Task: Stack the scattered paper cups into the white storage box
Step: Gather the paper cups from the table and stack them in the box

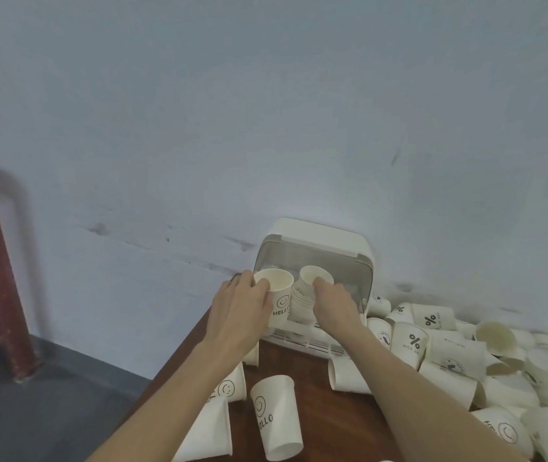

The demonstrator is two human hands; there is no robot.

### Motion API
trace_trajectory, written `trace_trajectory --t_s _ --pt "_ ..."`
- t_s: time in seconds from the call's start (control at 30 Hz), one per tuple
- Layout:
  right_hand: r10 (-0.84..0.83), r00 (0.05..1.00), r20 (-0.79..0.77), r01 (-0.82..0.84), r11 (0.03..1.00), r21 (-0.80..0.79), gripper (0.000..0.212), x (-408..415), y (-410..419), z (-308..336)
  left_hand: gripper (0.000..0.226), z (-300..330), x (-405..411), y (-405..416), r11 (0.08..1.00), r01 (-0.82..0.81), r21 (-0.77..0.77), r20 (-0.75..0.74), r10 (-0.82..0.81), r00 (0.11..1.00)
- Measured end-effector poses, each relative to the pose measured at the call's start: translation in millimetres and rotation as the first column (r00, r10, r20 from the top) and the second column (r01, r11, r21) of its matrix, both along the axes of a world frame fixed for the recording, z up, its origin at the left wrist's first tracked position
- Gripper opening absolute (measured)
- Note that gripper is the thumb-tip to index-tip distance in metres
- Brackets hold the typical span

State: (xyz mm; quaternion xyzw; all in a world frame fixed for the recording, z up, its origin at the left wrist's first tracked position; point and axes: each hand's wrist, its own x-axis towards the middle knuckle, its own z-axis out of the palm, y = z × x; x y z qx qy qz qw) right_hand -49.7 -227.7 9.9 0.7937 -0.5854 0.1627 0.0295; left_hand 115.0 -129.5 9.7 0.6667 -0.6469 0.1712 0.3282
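Head view: the left hand (237,303) grips a single cup (277,296) printed with a smiley face and HELLO, fingers curled round its left wall, mouth tilted up toward the camera. The right hand (332,303) is clamped on a stack of cups (302,303), fingers wrapped over its right side, top rim open. Single cup and stack sit side by side, touching or nearly so, directly in front of the white storage box (316,243), whose clear lid is raised and whose slatted base (306,343) shows below the hands. The box stands on the brown table (332,425) against the wall.

Key relation: the single cup lies just left of the stack, both long axes near upright and roughly parallel. Judgement: the left hand is the nearer one for nesting its cup into the stack's open top, which calls for lifting it over the rim.

Loose cups (449,355) lie heaped to the right; one more lies near the table edge (277,416)
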Motion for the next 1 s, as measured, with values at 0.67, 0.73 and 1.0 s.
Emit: trace_trajectory --t_s 0.67,0.73,1.0 --pt "0.017 0.987 -0.157 -0.012 0.999 0.032 0.024 1 0 14 0.025 32 3 -48 0.997 -0.058 -0.043 -0.112 0.052 0.992" --pt "0.014 0.990 -0.138 -0.012 1.000 0.014 0.023 1 0 12 0.025 28 3 -53 0.997 -0.064 -0.033 -0.099 0.060 0.993" --pt "-0.037 0.999 -0.007 0.035 0.992 -0.120 0.016 -1 4 11 0.030 11 5 -66 0.995 -0.050 0.090 -0.049 0.054 0.997"
